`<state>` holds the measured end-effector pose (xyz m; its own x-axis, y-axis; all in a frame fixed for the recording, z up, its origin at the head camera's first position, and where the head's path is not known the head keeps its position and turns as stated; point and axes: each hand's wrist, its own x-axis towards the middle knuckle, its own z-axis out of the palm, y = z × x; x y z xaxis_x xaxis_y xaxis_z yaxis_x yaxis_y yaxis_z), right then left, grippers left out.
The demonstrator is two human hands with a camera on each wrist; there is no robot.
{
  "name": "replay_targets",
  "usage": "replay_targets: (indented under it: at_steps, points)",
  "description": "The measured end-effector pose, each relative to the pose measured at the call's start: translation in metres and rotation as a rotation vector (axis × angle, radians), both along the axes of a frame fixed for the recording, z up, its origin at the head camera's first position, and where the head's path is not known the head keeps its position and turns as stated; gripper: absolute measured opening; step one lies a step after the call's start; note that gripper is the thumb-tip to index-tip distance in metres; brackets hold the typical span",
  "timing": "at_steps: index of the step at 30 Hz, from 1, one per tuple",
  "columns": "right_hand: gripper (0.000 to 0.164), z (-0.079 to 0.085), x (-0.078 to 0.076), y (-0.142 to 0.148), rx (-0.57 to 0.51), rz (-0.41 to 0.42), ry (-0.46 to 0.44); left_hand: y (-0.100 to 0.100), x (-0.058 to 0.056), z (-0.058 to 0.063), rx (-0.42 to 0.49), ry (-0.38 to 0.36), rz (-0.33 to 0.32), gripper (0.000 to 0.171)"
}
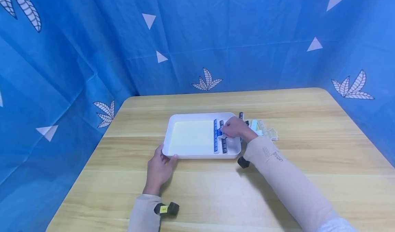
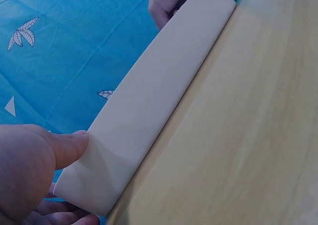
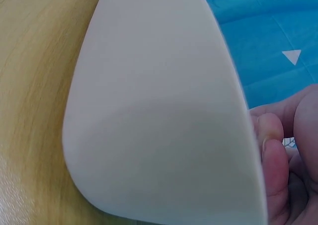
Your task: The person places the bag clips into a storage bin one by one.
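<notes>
A white tray point(image 1: 191, 156) lies on the wooden table. My left hand point(image 1: 159, 168) grips its near left corner, and the left wrist view shows the thumb on the outer wall and the fingers around the corner. Over the tray's right end, my right hand point(image 1: 233, 126) pinches the handle part of a long blue clip point(image 1: 215, 136) patterned like piano keys. Beside it in the tray lies a similar black clip point(image 1: 224, 145), partly covered by the hand. In the right wrist view the tray wall hides what the curled fingers point(image 3: 276, 160) hold.
Just right of the tray lie more clips: a black one point(image 1: 241, 115), a light blue one point(image 1: 254, 125) and a clear one point(image 1: 272, 134), partly behind the right forearm. A blue patterned curtain point(image 1: 185, 77) hangs behind the table point(image 1: 203, 197).
</notes>
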<state>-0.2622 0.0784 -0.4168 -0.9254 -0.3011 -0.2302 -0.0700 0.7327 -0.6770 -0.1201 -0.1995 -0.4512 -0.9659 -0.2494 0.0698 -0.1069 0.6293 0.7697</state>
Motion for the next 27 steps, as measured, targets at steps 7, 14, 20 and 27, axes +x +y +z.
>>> replay_targets:
  at_steps: [7, 14, 20, 27]
  points:
    - [0.025, 0.0018, 0.0002, 0.0001, -0.008, -0.003, -0.022, -0.0004, 0.0008, 0.0005, 0.009, 0.002, -0.002, 0.071]
    - [0.028, -0.0003, -0.0007, -0.0012, 0.024, 0.005, -0.011, -0.0009, 0.0004, 0.0001, 0.022, 0.002, -0.003, 0.071]
    - [0.024, 0.0018, -0.0014, -0.0004, 0.033, 0.050, -0.002, -0.0017, -0.0010, -0.0012, 0.015, -0.009, -0.001, 0.072]
    - [0.029, 0.0040, -0.0024, -0.0006, 0.056, 0.090, -0.012, -0.0019, -0.0009, -0.0007, 0.013, -0.004, -0.004, 0.072]
